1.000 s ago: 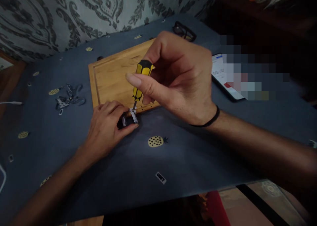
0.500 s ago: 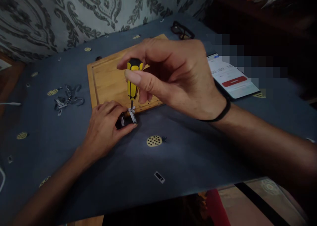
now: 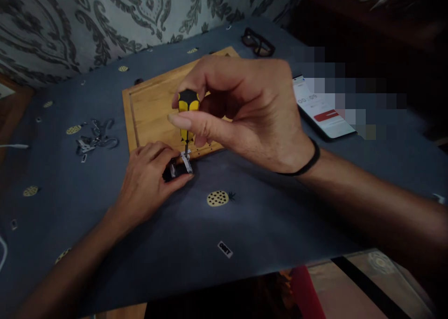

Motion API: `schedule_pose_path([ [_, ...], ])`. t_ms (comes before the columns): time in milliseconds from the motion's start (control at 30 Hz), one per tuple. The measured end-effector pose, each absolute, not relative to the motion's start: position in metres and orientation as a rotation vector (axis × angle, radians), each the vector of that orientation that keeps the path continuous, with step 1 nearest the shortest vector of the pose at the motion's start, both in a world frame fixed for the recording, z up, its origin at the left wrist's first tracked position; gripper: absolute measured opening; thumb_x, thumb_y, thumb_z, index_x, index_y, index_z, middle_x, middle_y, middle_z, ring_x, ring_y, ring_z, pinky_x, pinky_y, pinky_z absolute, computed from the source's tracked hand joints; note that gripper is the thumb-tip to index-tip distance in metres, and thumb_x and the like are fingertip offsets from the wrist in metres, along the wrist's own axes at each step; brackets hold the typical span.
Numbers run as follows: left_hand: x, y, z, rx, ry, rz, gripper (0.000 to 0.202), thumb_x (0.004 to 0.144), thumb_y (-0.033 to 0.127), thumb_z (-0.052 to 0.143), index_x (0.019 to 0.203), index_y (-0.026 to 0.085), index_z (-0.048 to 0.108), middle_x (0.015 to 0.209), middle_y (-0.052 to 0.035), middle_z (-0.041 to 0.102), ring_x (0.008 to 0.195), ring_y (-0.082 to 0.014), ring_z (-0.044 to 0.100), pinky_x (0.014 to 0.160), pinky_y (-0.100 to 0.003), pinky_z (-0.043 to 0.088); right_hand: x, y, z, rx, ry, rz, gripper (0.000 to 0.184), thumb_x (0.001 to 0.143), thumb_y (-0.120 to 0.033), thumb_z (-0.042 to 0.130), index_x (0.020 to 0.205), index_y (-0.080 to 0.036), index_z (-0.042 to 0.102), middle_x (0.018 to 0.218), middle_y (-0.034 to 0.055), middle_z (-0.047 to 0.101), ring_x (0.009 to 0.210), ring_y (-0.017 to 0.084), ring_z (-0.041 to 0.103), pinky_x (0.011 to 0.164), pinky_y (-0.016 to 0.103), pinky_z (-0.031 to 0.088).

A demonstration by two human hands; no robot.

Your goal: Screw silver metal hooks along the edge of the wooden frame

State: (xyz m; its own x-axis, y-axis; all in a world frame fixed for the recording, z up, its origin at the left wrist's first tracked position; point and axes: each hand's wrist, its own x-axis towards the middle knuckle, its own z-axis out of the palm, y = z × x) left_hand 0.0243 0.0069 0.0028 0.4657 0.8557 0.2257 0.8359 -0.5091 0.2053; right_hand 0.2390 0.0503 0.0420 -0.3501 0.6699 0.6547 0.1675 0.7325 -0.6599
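Between the thumb and fingers of my right hand point(image 3: 241, 109) is a screwdriver point(image 3: 188, 105) with a yellow and black handle. It stands nearly upright, its thin shaft pointing down. The tip meets a small black part with silver metal pieces point(image 3: 179, 170) near the front edge of a wooden board point(image 3: 150, 118); its exact kind is unclear. My left hand point(image 3: 145, 179) grips this part from the left, with the thumb along its near side and the fingers over the far side. Exactly where the tip sits is too small to see.
A tangle of dark straps and metal bits point(image 3: 96, 137) lies on the blue cloth left of the board. Dark glasses point(image 3: 258, 43) rest behind it at the right. A phone point(image 3: 325, 109) showing a timer lies beyond my right wrist. A white cable point(image 3: 16, 146) is at the left edge.
My right fingers have turned around the screwdriver handle, and its top has tipped slightly toward me. My left hand and the part it grips have stayed in place.
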Motion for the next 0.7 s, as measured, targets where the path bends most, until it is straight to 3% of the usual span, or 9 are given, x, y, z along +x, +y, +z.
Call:
schedule_pose_path([
  [167, 0.024, 0.007, 0.003, 2.643, 1.501, 0.482, 0.024, 0.09, 0.043, 0.07, 0.107, 0.025, 0.07, 0.102, -0.0061, 0.072, 0.1, -0.0308, 0.068, 0.088, -0.049, 0.053, 0.238, 0.053, 0.041, -0.604, -1.86, 0.658, 0.035, 0.088, -0.048, 0.075, 0.079, -0.018, 0.058, 0.084, -0.0039, 0.059, 0.063, 0.005, 0.058, 0.051, 0.015, 0.048],
  [267, 0.024, 0.008, 0.004, 2.639, 1.5, 0.483, 0.023, 0.09, 0.042, 0.069, 0.106, 0.026, 0.07, 0.101, -0.0057, 0.072, 0.1, -0.0307, 0.068, 0.089, -0.049, 0.053, 0.239, 0.051, 0.044, -0.534, -1.873, 0.744, 0.025, 0.094, -0.042, 0.069, 0.093, -0.017, 0.064, 0.09, -0.002, 0.063, 0.061, 0.005, 0.06, 0.052, 0.016, 0.05],
  [367, 0.024, 0.008, 0.004, 2.646, 1.505, 0.447, 0.025, 0.091, 0.044, 0.068, 0.106, 0.024, 0.07, 0.1, -0.0065, 0.072, 0.098, -0.0303, 0.068, 0.087, -0.048, 0.053, 0.241, 0.051, 0.045, -0.492, -1.919, 0.777, 0.03, 0.099, -0.046, 0.06, 0.104, -0.017, 0.066, 0.091, -0.0017, 0.066, 0.056, 0.004, 0.061, 0.052, 0.016, 0.052],
  [500, 0.023, 0.007, 0.004, 2.642, 1.509, 0.46, 0.028, 0.091, 0.046, 0.068, 0.106, 0.023, 0.069, 0.103, -0.0072, 0.072, 0.098, -0.03, 0.068, 0.086, -0.048, 0.052, 0.239, 0.051, 0.04, -0.606, -1.845, 0.529, 0.045, 0.088, -0.061, 0.069, 0.076, -0.02, 0.055, 0.075, -0.0054, 0.054, 0.057, 0.004, 0.053, 0.056, 0.017, 0.051],
  [700, 0.024, 0.007, 0.003, 2.628, 1.52, 0.465, 0.025, 0.089, 0.043, 0.072, 0.106, 0.025, 0.068, 0.104, -0.0053, 0.072, 0.1, -0.0286, 0.067, 0.092, -0.047, 0.051, 0.232, 0.038, 0.035, -0.822, -1.736, 0.401, 0.045, 0.089, -0.064, 0.064, 0.073, -0.024, 0.051, 0.078, -0.0015, 0.054, 0.066, 0.011, 0.051, 0.06, 0.026, 0.051],
])
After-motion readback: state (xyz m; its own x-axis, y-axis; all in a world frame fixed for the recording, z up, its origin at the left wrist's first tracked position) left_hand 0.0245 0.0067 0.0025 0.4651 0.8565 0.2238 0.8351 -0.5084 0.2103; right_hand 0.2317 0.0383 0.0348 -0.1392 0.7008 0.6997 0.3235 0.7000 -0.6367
